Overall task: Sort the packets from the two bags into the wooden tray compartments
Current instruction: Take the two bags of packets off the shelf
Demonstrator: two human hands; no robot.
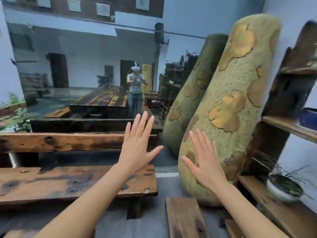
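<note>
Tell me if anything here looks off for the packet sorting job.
Yes: no bags, packets or tray are in view. Both the left hand and right hand are raised, open and empty, in front of a bench and tall stones.

I can read no text, label, brand or number anywhere in front of me. The pale framed sheets (pixel 73 6) hanging high on the far wall are too blurred to show any writing. The big mottled stone (pixel 228 107) on my right bears only patches, no letters, and the near wooden desk (pixel 68 182) on my left carries no markings.
</note>
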